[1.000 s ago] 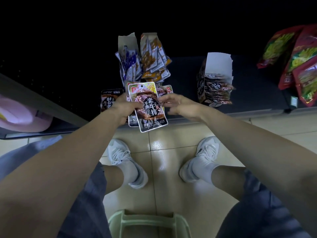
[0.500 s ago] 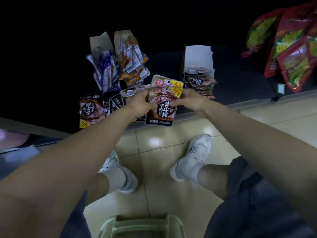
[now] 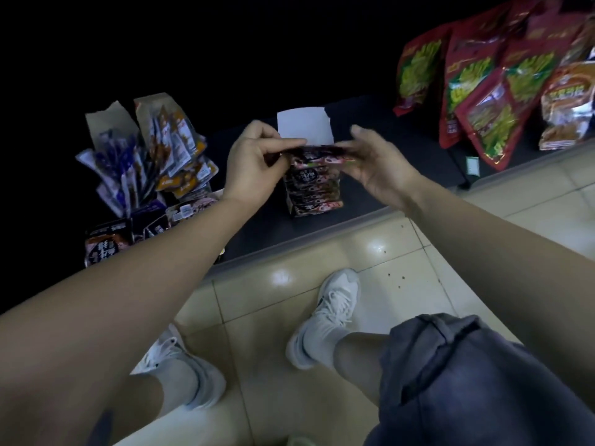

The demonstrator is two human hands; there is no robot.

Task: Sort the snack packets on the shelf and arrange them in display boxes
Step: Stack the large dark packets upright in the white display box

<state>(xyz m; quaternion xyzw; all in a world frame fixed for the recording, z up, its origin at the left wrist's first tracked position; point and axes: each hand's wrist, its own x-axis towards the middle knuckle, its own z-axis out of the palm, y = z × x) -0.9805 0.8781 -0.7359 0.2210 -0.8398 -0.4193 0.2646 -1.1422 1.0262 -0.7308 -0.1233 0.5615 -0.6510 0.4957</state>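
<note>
Pinching dark snack packets [image 3: 317, 153] at either end with left hand [image 3: 254, 162] and right hand [image 3: 381, 167], just above the white-flapped display box [image 3: 304, 130] on the shelf [image 3: 264, 230]. Could jam against the stack [image 3: 314, 191] inside, or spill, if pushed askew. Three display boxes; at least three loose packets [image 3: 103, 247] front-left.

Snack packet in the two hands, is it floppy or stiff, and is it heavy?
Probably floppy: the snack packet is thin and flat, held at each end by the left hand and right hand. Likely light, since a mere pinch carries it.
</note>
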